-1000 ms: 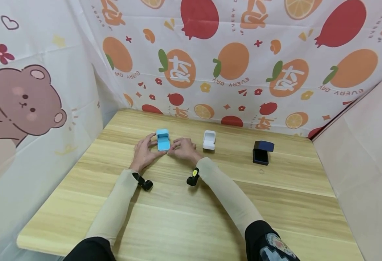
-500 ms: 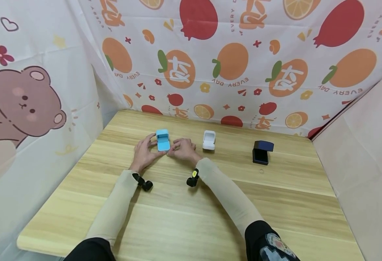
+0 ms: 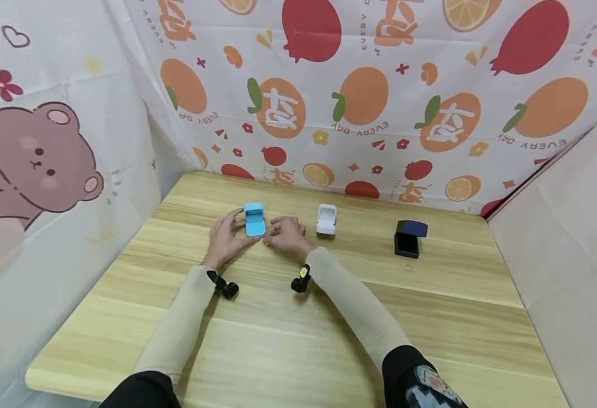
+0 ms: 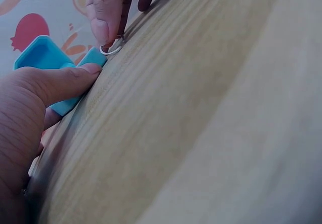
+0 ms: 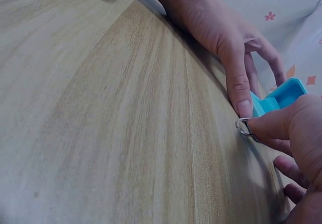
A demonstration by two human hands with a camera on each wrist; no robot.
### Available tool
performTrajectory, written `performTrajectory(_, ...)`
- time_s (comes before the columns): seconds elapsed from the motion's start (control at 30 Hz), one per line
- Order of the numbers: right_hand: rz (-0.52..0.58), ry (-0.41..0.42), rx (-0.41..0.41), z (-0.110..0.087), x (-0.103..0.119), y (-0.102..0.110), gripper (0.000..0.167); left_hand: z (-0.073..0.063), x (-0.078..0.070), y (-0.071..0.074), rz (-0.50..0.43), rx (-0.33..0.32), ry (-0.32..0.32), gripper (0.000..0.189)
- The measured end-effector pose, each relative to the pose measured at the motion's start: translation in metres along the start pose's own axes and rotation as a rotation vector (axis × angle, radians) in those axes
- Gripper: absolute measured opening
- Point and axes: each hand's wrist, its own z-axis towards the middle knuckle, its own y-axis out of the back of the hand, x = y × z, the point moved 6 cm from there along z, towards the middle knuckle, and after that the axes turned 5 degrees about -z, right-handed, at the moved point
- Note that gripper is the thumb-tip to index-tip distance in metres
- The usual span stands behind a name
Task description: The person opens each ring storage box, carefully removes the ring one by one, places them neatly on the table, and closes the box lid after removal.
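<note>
A light-blue ring box [image 3: 254, 220] stands with its lid up on the table. Its sides are held between the thumb and fingers of my left hand [image 3: 223, 238], which curves around it from the left. Close on the other side, my right hand [image 3: 287, 234] pinches a silver-coloured ring [image 5: 243, 128] between thumb and fingers. In the left wrist view the ring [image 4: 111, 51] hangs below the right thumb, by the box's front edge and the left thumb tip. The inside of the blue box looks bare in the head view.
To the right stands a white ring box [image 3: 326, 219], lid up. Further right is a dark navy box [image 3: 409, 238], also with its lid raised, and a second ring [image 3: 408, 268] lies on the wooden table [image 3: 288, 340] before it. Printed cloth [image 3: 324, 119] hangs behind.
The right fingers have shifted slightly, and the ring now shows at their tips in the head view. The left hand and the blue box have stayed in place.
</note>
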Motion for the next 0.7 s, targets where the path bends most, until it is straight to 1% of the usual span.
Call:
performTrajectory(0.27, -0.002, 0.003, -0.005, -0.0014, 0.0031, 0.0005, 0.01, 0.0004, 0.0011, 0.0003, 0.009, -0.004, 0.003, 0.099)
performTrajectory(0.43, -0.005, -0.001, -0.008, -0.0012, 0.0045, 0.0002, 0.011, 0.0004, -0.0013, 0.0012, -0.001, -0.009, 0.006, 0.098)
performTrajectory(0.7, -0.007, 0.002, 0.007, -0.0035, 0.0064, -0.0011, 0.014, 0.0012, -0.0008, 0.001, 0.013, -0.004, 0.011, 0.098)
